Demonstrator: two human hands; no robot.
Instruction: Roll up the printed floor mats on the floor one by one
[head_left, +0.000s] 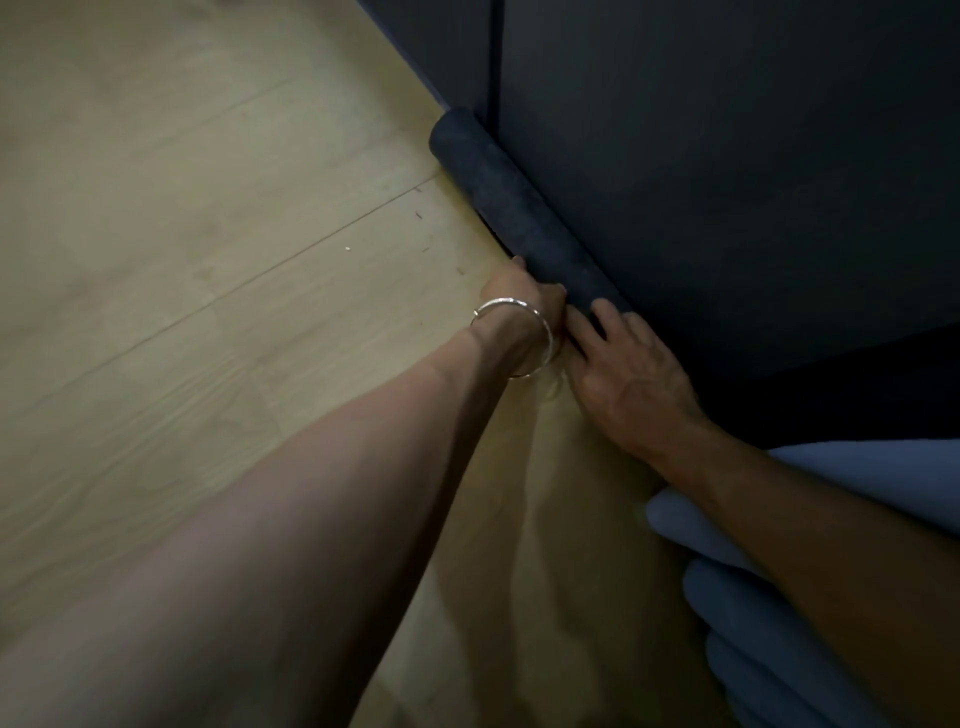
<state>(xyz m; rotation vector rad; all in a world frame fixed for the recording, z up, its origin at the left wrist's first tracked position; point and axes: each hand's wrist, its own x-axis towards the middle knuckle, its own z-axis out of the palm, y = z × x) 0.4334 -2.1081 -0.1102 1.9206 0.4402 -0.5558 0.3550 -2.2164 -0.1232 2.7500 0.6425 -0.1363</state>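
- One mat roll (498, 208), dark blue, is lying diagonally on the floor. Its far side is touching a dark surface, and its near end is sitting under both hands.
- R hand (631, 369) is pressing down on the roll's near end w/ fingers spread and fairly straight, not clenched.
- L hand (524, 293) is gripping the roll just beside the R hand, fingers curled against its near side, thumb touching it.
- Judgement: both hands are crowding one end, so the far end is at risk of going loose or coning. Advise spreading hands apart along the roll, keeping pressure even and edges flush.
- Floor (208, 270), pale wood-look planks w/ visible seams, is giving a hard, smooth base. The roll is prob. sliding easily, so press rather than shove.
- Dark surface (727, 182) is filling the upper R. Cannot tell if it is unrolled mat or a furniture front; no print is showing in this light.
- Pale-blue cloth (831, 478), prob. the person's clothing, is sitting lower R.
- Bangle (545, 338) is riding on the L wrist; poss. snag risk.
- Specks (347, 249) are lying on the planks, well apart from the roll.
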